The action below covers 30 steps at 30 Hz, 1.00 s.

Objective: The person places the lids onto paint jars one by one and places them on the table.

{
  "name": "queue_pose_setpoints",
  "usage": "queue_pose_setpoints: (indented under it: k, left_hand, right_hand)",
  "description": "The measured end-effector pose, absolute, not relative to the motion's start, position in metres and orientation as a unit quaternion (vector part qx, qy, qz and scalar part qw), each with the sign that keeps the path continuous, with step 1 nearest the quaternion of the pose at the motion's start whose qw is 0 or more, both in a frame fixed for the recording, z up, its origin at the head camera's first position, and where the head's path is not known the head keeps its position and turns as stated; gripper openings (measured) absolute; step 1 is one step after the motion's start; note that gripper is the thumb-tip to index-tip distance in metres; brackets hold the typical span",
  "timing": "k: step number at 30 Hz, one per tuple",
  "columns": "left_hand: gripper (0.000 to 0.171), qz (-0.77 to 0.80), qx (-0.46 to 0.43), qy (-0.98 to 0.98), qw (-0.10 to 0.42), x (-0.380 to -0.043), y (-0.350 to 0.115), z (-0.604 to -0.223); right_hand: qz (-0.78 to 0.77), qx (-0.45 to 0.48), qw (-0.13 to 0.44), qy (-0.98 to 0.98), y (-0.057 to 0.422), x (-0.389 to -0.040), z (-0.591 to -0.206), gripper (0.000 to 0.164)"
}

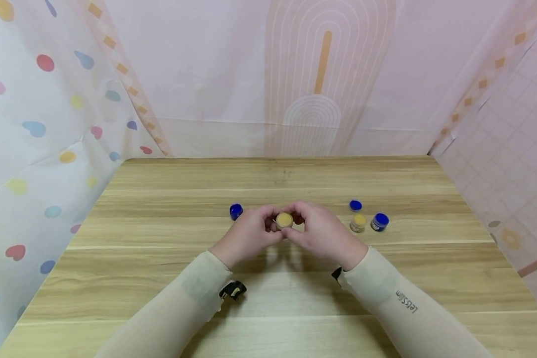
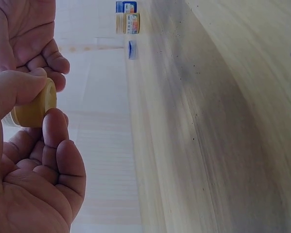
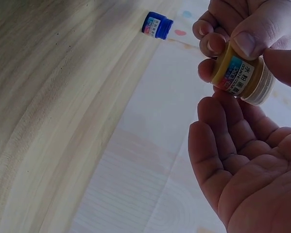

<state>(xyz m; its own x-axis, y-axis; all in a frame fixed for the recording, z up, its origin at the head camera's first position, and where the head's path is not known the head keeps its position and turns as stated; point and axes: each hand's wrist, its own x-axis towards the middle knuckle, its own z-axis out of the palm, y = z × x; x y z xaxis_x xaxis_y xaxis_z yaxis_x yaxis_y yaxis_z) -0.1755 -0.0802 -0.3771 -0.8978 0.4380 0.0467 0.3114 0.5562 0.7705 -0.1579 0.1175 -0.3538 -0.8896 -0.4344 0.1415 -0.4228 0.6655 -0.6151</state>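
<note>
A small jar of yellow paint (image 1: 284, 221) is held up between both hands over the middle of the table. My left hand (image 1: 249, 229) pinches its body between thumb and fingers, seen close in the left wrist view. My right hand (image 1: 320, 229) has its thumb and index finger round the jar's clear ridged lid (image 3: 260, 91), the other fingers curving below. The jar is tilted in the right wrist view, its printed label (image 3: 239, 75) partly behind the left thumb. Just past the left hand stands a blue paint jar (image 1: 236, 211), its threaded neck uncovered (image 3: 164, 29).
Right of the hands, a second yellow paint jar (image 1: 358, 223) and a lidded blue paint jar (image 1: 380, 222) stand side by side. A loose blue-stained lid (image 1: 355, 205) lies behind them. The wooden table (image 1: 268, 303) meets patterned curtains (image 1: 206, 89) at the back and sides.
</note>
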Motion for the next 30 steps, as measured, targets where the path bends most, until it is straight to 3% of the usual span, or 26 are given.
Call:
queue_pose_setpoints:
  k: [9,16,23,30]
  left_hand:
    - [0.018,0.419,0.210,0.880,0.076,-0.1763,-0.0806,-0.3775]
    - [0.028,0.420,0.211,0.880,0.069,-0.1762,-0.0800,-0.3792]
    - [0.021,0.426,0.211,0.877,0.072,-0.1762,-0.0807,-0.3795]
    - [0.020,0.426,0.212,0.876,0.076,-0.1763,-0.0804,-0.3772]
  right_hand:
    - [-0.333,-0.252,0.003,0.909,0.1178,-0.1563,-0.3521,0.035]
    - [-0.340,-0.226,0.021,0.913,0.1169,-0.1567,-0.3526,0.032]
    - [-0.344,-0.235,0.012,0.909,0.1179,-0.1564,-0.3536,0.044]
    - [-0.347,-0.246,0.009,0.905,0.1184,-0.1551,-0.3532,0.039]
